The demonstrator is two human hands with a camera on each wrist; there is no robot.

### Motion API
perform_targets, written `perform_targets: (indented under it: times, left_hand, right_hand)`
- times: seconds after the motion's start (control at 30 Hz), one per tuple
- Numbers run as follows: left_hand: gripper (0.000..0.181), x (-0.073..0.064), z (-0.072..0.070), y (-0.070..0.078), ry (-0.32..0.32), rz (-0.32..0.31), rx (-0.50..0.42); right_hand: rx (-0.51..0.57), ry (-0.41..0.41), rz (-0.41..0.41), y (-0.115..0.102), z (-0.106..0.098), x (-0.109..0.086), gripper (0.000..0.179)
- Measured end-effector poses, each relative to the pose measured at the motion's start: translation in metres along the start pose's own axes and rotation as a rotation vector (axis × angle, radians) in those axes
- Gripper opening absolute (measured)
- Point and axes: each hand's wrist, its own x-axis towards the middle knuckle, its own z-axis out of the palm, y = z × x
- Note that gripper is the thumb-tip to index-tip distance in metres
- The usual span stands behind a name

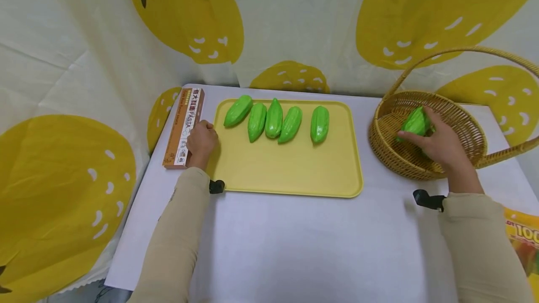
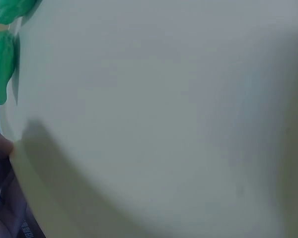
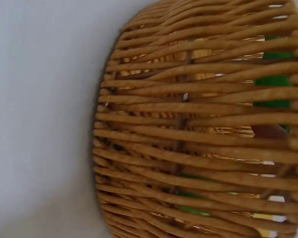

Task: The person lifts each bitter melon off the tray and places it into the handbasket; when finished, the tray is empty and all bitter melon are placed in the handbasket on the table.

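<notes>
My right hand (image 1: pixel 444 141) grips a green ridged toy bitter melon (image 1: pixel 415 121) inside the round wicker basket (image 1: pixel 381 153), thumb on one side and fingers on the other. Through the weave in the right wrist view, green patches (image 3: pixel 273 82) show, one lower down; whether that is a second melon I cannot tell. At the yellow tray's (image 1: pixel 286 172) left edge, my left hand (image 1: pixel 203 140) holds the rim with curled fingers. Several more bitter melons (image 1: pixel 273 118) lie in a row along the tray's far side, the rightmost a little apart.
An orange and white pasta box (image 1: pixel 183 127) lies just left of the tray, partly behind the left hand. The basket's tall handle (image 1: pixel 463 49) arches over its right side. A yellow printed packet (image 1: pixel 524 237) sits at the right edge. Patterned cloth (image 1: pixel 294 22) hangs behind the table.
</notes>
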Motion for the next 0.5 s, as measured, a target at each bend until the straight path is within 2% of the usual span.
perform_targets:
  times: [0.23, 0.5]
  left_hand:
    - [0.029, 0.0, -0.001, 0.001, 0.001, 0.005, 0.002]
    - [0.028, -0.001, -0.001, 0.001, 0.009, 0.014, 0.004]
  right_hand:
    - [-0.009, -0.044, -0.002, 0.002, 0.003, 0.005, 0.108]
    - [-0.011, -0.055, -0.01, 0.012, 0.004, 0.011, 0.108]
